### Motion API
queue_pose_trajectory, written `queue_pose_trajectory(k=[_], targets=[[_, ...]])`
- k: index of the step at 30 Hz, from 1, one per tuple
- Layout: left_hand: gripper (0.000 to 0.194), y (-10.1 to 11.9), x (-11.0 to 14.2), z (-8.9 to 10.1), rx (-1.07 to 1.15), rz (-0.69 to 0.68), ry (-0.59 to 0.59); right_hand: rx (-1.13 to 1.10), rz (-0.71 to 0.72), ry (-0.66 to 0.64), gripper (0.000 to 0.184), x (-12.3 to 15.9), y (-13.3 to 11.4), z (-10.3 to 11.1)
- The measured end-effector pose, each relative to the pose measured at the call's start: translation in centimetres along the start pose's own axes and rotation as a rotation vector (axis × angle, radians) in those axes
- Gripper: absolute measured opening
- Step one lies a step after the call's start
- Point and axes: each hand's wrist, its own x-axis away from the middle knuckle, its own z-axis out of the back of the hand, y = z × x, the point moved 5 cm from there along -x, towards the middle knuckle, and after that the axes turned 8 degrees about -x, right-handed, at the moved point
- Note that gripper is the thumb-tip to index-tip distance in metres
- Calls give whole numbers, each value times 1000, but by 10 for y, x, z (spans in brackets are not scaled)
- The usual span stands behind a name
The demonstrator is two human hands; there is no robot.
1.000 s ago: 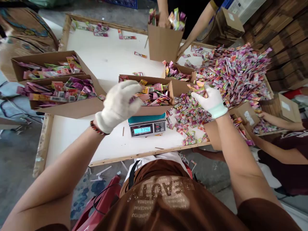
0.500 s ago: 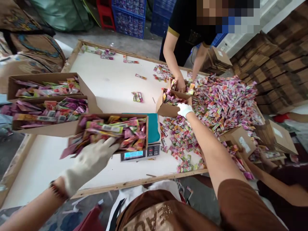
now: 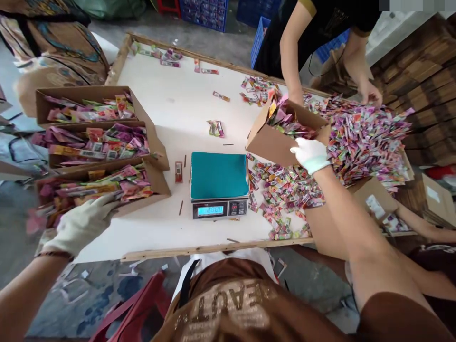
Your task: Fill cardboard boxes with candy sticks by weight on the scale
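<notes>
White table (image 3: 167, 104), left hand (image 3: 82, 224) at packets (image 3: 96, 189), right hand (image 3: 310, 154) gripping box (image 3: 270, 143)

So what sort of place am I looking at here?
Probably a packing workshop for small wrapped goods: a big heap of colourful packets covers one end of the table, cardboard boxes of similar packets sit at the other, and a digital scale stands between them.

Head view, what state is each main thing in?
Scale: display lit, platform bare
Three left boxes: open, filled with packets
Right box: open, holding packets
Packet pile: loose, heaped
Left hand: gloved, at nearest left box
Right hand: gloved, gripping right box
</notes>
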Motion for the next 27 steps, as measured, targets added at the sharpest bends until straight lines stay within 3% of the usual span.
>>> queue_pose_trajectory(k=[5,11,14,19,23,25,27], targets=[[47,-19,-43,1,-189,-43,-58,12,95,186,29,85,-16,40],[45,-24,-84,25,5,37,-17,-79,352,229,21,146,-89,41],[43,-2,-73,45,85,8,123,-78,424,117,22,155,-131,26],[56,46,-25,71,92,-11,412,-78,478,-78,25,156,-184,-9],[52,81,-13,66,263,-75,449,-123,487,-135,23,150,-190,-17],[50,102,-15,70,402,-133,475,-225,512,-135,22,148,-183,-6],[49,123,-18,82,505,-159,506,-398,531,-51,28,144,-172,16]])
